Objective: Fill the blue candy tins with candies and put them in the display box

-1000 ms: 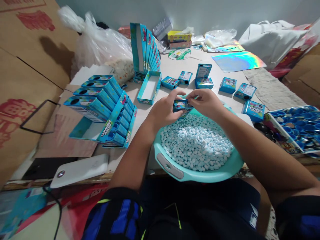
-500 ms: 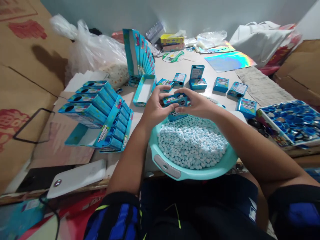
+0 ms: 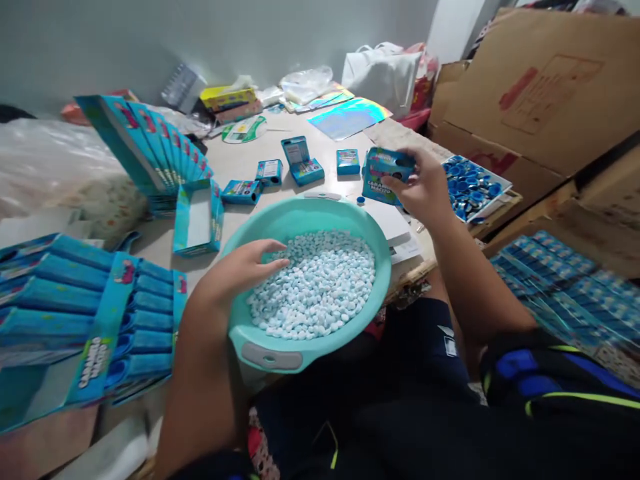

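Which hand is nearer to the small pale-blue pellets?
Left. The left hand hangs over the pellets; the right hand holds a blue rectangular box beyond the round turquoise basin.

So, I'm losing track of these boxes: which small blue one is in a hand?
The small blue box gripped by the right hand, beyond the turquoise tub; no hand touches the small boxes left of it.

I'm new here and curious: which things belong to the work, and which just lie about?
In the work, it seems: blue box, held by right hand; teal basin; pale pieces near left hand.

Apparently lying about: white bag; shiny sheet; yellow box.
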A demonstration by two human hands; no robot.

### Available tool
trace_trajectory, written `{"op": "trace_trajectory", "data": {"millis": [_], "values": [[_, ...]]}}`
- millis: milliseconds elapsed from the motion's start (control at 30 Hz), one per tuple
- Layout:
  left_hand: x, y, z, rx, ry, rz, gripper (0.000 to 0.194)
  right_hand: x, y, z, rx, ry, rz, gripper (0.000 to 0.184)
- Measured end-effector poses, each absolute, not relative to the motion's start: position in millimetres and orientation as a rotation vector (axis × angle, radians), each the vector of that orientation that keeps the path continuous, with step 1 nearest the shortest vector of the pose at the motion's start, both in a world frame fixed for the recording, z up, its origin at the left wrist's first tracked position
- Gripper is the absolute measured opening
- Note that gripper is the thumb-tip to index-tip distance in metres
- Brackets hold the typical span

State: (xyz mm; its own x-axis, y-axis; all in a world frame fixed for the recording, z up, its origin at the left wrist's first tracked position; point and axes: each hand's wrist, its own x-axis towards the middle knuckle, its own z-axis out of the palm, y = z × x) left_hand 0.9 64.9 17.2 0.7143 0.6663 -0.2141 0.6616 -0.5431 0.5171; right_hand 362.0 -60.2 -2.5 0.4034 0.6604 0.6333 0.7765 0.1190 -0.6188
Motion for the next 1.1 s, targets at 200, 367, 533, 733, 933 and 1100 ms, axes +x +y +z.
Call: {"op": "trace_trajectory", "data": {"millis": [200, 367, 533, 733, 933, 1100], "values": [[5, 61, 29, 2.237, 1.077, 0.075, 0.063, 374, -72, -56, -1.64, -1.325, 0.056, 0.053], [4, 65, 25, 2.195, 1.114, 0.165, 0.06, 375, -105, -87, -1.583, -1.04, -0.059, 0.048], [4, 58, 30, 2.079, 1.131, 0.295, 0.051, 383, -113, -117, -1.598, -0.691, 0.016, 0.037], [9, 51, 35, 2.056, 1.2, 0.394, 0.046, 392, -100, -122, -1.607, -0.715, 0.101, 0.022], [5, 57, 28, 2.077, 1.182, 0.413, 0.043, 389, -106, -120, -1.596, -0.725, 0.097, 0.015], [5, 55, 31, 2.075, 1.179, 0.42, 0.042, 387, -106, -116, -1.621, -0.766, 0.125, 0.018]]}}
